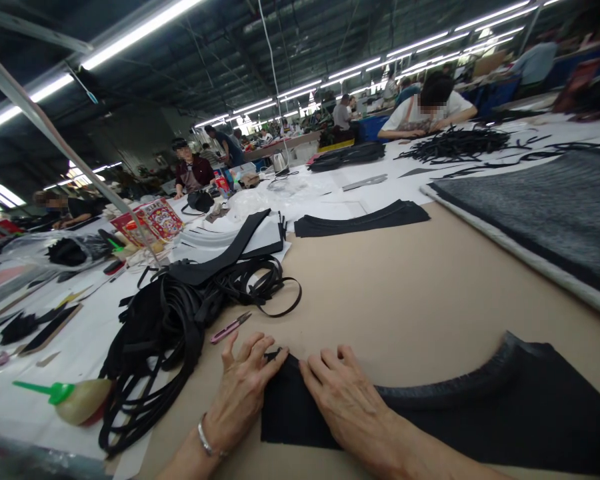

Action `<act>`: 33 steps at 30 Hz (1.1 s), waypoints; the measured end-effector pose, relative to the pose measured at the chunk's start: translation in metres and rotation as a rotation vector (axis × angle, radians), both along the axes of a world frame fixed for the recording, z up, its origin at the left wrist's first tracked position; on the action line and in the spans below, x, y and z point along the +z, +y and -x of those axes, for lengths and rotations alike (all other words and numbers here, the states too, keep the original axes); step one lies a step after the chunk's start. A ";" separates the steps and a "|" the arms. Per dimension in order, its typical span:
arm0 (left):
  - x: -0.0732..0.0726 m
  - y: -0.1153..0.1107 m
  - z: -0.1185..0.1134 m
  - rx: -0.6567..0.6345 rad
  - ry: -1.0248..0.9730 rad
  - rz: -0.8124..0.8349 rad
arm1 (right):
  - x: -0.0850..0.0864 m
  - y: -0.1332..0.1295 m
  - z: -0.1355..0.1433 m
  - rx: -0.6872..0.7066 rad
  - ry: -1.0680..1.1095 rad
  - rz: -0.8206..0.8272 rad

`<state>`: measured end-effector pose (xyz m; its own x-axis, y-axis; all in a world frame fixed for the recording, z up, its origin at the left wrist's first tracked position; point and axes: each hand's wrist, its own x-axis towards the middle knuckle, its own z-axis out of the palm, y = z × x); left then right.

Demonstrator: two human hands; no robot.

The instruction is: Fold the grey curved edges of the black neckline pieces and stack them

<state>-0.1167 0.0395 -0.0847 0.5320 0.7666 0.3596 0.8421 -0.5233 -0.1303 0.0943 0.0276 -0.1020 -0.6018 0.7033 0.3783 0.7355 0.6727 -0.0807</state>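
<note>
A black fabric panel (480, 407) with a curved edge lies in front of me; the curved edge looks folded over and greyish. At the panel's upper left corner, my left hand (245, 383) has its thumb on the edge and its fingers bent around that corner. Close beside it, my right hand (347, 393) presses bent fingers and thumb on the same edge. What lies under the fingertips is partly hidden. Pink-handled thread snips (230, 328) rest just beyond my left hand. A heap of black strips (165, 327) lies to its left.
A bottle with a green nozzle (83, 399) lies at the left. More curved black pieces (363, 219) sit at the board's far edge. A thick grey felt sheet (535, 207) covers the right. Across the table, a person (425, 110) works by a pile of black strips (455, 143).
</note>
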 end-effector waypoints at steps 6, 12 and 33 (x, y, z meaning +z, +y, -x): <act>0.004 0.005 0.014 0.035 0.011 -0.015 | -0.005 -0.003 0.000 -0.017 0.030 -0.014; 0.010 -0.001 0.001 0.119 0.015 -0.098 | -0.004 -0.002 0.000 -0.001 0.023 -0.018; 0.007 -0.026 -0.070 0.018 -0.284 0.345 | 0.046 0.000 -0.056 -0.038 0.100 0.553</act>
